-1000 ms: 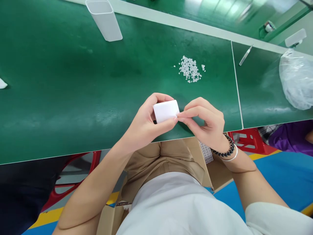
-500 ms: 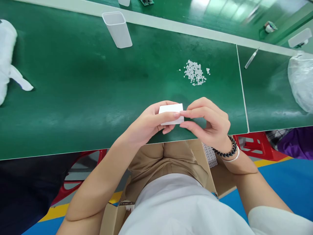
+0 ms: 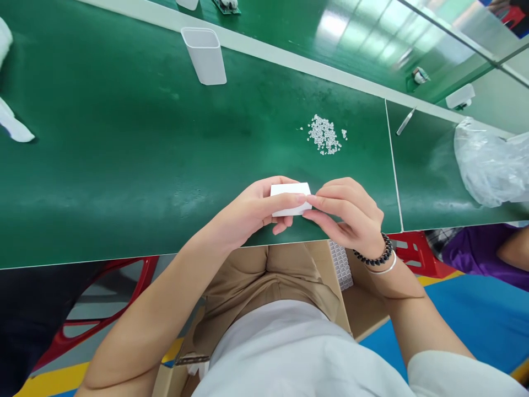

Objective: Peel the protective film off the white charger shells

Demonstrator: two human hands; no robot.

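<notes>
My left hand point(image 3: 256, 208) is closed around a small white rectangular block point(image 3: 287, 190), its thumb lying across the front face and its fingers behind. From the other side, my right hand point(image 3: 347, 212) pinches the block's right end: index fingertip by my left thumb tip, thumb at the lower corner. Whether a tiny piece sits between those right fingertips is hidden. Both hands are just above the front edge of the green table point(image 3: 124, 165). Beyond them lies a loose pile of small clear pieces point(image 3: 324, 134).
A white plastic container point(image 3: 206, 60) stands toward the back. Tweezers point(image 3: 405, 121) and a clear plastic bag point(image 3: 481, 165) lie to the right. A white item point(image 3: 14, 125) is at the left edge. Below is an open cardboard box point(image 3: 363, 306); a person in purple point(image 3: 475, 248) sits at right.
The view has shifted, so table items appear displaced. My right thumb has come in closer against the block's lower right corner. My left hand keeps its hold.
</notes>
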